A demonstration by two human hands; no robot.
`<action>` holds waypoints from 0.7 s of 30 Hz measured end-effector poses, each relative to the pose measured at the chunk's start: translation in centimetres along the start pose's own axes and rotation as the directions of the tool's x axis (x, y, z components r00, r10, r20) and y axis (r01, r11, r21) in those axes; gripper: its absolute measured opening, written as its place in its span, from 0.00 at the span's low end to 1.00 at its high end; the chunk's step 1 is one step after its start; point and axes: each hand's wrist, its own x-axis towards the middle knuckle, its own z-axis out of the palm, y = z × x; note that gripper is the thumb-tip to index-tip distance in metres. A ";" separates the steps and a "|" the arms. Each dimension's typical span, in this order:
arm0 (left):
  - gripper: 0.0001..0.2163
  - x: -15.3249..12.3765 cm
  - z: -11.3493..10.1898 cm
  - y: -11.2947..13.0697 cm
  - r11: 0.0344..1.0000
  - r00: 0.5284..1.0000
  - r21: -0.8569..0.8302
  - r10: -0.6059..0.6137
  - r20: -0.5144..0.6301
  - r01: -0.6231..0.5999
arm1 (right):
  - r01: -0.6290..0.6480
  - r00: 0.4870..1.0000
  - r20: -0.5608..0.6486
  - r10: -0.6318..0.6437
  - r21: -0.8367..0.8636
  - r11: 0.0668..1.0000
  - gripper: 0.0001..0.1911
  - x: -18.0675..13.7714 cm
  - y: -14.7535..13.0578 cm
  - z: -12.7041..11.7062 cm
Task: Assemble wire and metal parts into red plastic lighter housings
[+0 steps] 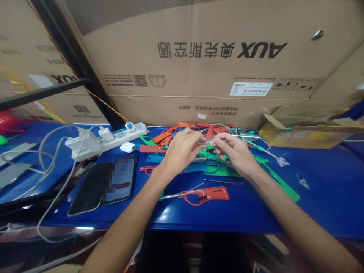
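While two bare arms reach over a shiny blue worktop, the left hand and the right hand come close together above a messy heap of red, orange, green and blue plastic handles with metal rods. Between the two hands is a small, pale, shiny thing. The left fingers pinch one side of it, and the right fingers pinch the other side. It is too small and blurry to tell just what it is.

Call that pale thing the middle of a clock. At 6 o'clock, apart from the heap, lies a flat orange-red plastic handle with a loop, and its metal rod points to the left. At 5 o'clock, near that handle, is a thin metal screwdriver with a see-through reddish grip. At 8 o'clock, two dark, flat phones lie side by side. At 9 o'clock are a small white rounded case and a long white power strip with plugs. At 3 o'clock sits a torn brown cardboard box. At 12 o'clock stands a big brown cardboard sheet with upside-down black letters.
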 end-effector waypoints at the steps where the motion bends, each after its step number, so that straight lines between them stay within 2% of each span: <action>1: 0.03 0.0 0.0 0.0 1.000 1.000 -0.005 0.002 0.001 -0.002 | -0.010 1.000 0.005 0.010 0.002 1.000 0.19 -0.1 0.0 0.0; 7: 0.02 -0.2 0.3 -0.1 0.994 0.999 -0.107 0.028 -0.027 -0.031 | -0.010 1.000 -0.007 0.010 0.030 1.000 0.19 -0.2 0.5 0.0; 12: 0.02 -0.3 0.6 0.4 0.976 0.998 -0.214 -0.050 -0.046 0.039 | 0.030 0.998 -0.054 -0.030 0.004 1.000 0.18 -0.2 0.7 0.0; 17: 0.03 -0.3 0.7 0.7 0.977 0.995 -0.200 -0.081 -0.053 0.069 | 0.035 0.997 -0.069 -0.033 0.032 0.999 0.16 -0.3 0.9 0.3; 21: 0.03 -0.5 1.0 0.4 0.983 0.997 -0.180 -0.053 -0.060 0.042 | 0.040 0.997 -0.063 -0.037 0.050 0.998 0.16 -0.4 1.4 0.4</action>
